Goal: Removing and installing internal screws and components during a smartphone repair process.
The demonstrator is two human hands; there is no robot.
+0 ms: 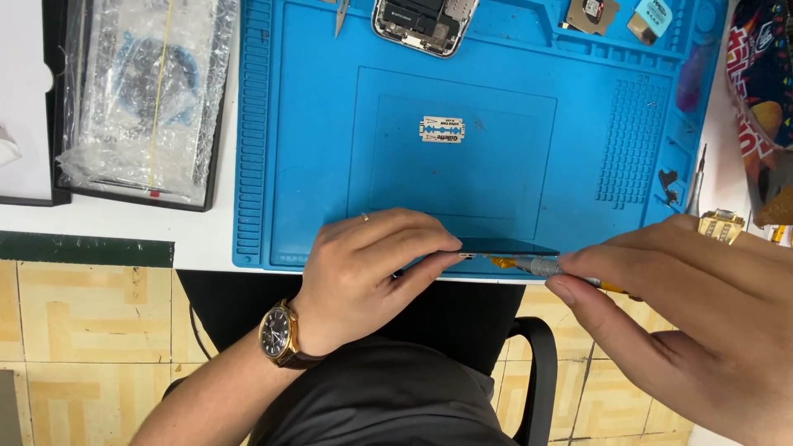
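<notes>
Two hands work at the near edge of the blue mat, and both are closed on something. The left hand, with one watch on its wrist and one ring on a finger, pinches with thumb and fingertips a thin dark flat panel, which is held on its edge above the mat border. The right hand grips between thumb and forefinger one slim tool with a grey collar and a yellow tip; this tip touches the end of the panel just beside the left fingertips. Beyond the two grips, near the middle of the mat, lies one razor blade, flat and well apart from the hands. Further away, at the far border of the mat, I count one opened phone body, one pair of tweezers left of it, and two small parts to its right. Far beyond the left hand, off the mat, one black tray holds a bag of bubble wrap. Beyond the right hand one more thin tool lies at the mat's side.
</notes>
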